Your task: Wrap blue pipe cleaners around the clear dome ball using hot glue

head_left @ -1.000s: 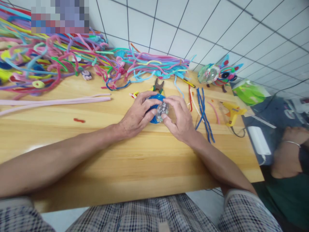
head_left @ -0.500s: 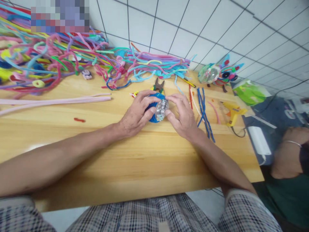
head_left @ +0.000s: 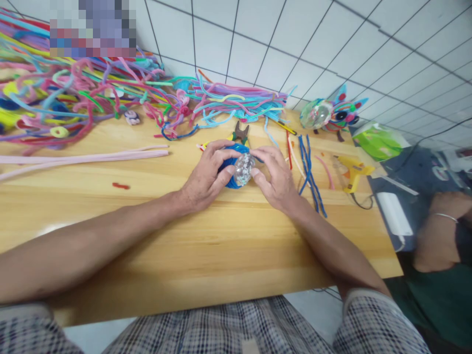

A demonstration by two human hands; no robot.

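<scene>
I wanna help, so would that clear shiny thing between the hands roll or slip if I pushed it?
The clear piece looks rounded, so it might roll. Its shiny surface could feel slippery. Blue strands beside it may slow rolling.

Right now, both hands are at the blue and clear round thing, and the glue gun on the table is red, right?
Not quite: the glue gun is yellow, not red, as the head view shows. The left hand and right hand are indeed at the blue and clear round thing.
</scene>
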